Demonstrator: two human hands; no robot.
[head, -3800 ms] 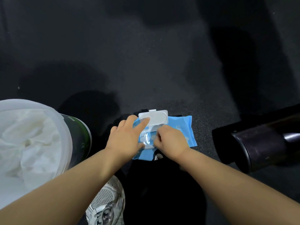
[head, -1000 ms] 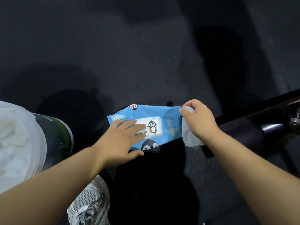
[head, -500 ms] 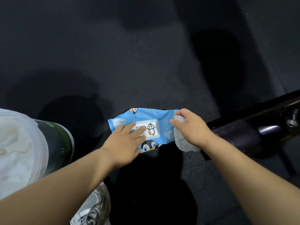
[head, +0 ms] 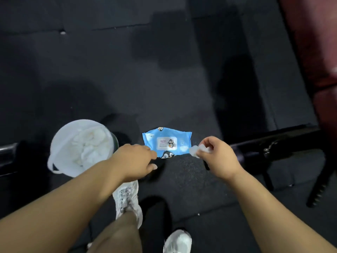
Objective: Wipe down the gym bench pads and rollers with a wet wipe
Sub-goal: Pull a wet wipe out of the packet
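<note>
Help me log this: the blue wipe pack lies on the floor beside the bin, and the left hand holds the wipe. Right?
Wrong hand. The head view shows the right hand pinching the wipe; the left hand holds none. The blue wipe pack does lie on the floor beside the bin.

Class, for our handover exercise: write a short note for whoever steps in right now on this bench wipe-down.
Left hand: relaxed, empty, beside the wet-wipe pack.
Right hand: pinches a wet wipe.
Pack lies on the floor, lid closed; lined bin to its left.
Done: wipe in hand.
Left: wipe the red bench pad and the roller.
</note>
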